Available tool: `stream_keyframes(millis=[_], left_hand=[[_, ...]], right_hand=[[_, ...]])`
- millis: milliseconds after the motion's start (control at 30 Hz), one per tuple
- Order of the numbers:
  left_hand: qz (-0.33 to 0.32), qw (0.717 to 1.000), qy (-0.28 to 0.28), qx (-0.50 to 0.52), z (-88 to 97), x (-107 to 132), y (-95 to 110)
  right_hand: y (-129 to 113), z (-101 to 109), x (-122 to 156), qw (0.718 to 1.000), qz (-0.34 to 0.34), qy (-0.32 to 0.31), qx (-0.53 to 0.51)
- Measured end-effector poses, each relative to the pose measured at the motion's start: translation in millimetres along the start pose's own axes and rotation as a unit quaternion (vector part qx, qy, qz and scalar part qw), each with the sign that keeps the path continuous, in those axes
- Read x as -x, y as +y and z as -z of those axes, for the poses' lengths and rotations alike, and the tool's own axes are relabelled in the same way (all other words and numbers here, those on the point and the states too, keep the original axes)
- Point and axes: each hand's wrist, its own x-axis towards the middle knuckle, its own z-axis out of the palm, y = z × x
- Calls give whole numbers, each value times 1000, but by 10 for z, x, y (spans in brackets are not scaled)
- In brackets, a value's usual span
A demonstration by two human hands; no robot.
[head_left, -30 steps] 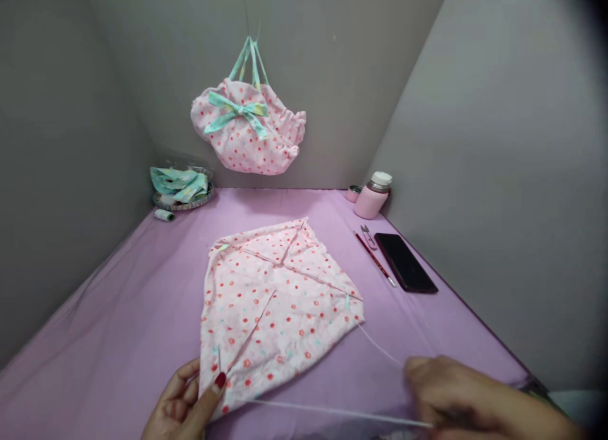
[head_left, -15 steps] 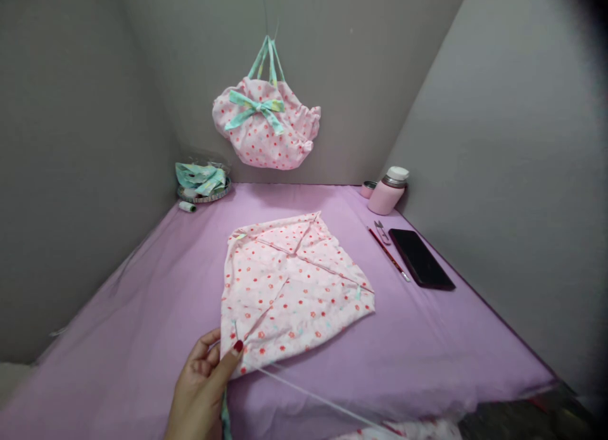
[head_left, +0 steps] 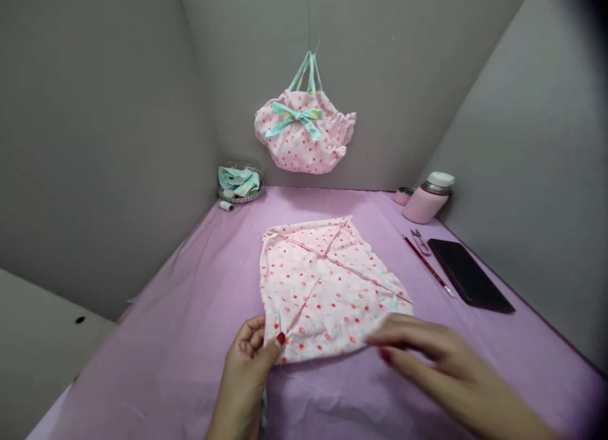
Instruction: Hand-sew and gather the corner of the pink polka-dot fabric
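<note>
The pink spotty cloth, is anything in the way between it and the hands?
No, nothing visible is. The left hand already pinches the near left corner of the pink spotty cloth, and the right hand lies on its near right edge. The pen, snips and phone lie off to the right.

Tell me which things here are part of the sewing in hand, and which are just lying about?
In hand: left hand pinching the fabric corner; right hand on its near edge.

Lying about: hanging bag, scrap dish, spool, flask, snips, pencil, phone.
</note>
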Motion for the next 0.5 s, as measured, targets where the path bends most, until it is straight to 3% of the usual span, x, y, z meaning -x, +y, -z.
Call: stream_keyframes(millis=[100,200,400,500], left_hand=[[0,1000,-16,-9,2,8,2],[-8,1000,-24,-18,26,-1,-5],[4,998,-45,-40,88,-81,-31],[16,998,-49,-36,90,-107,-14]], right_hand=[[-163,-480,-523,996,10,-59,-65],[-232,-820,-816,991,5,-99,-93],[-166,-889,-900,985,-19,-139,-103],[-91,-919,-942,972,-49,-125,-194]])
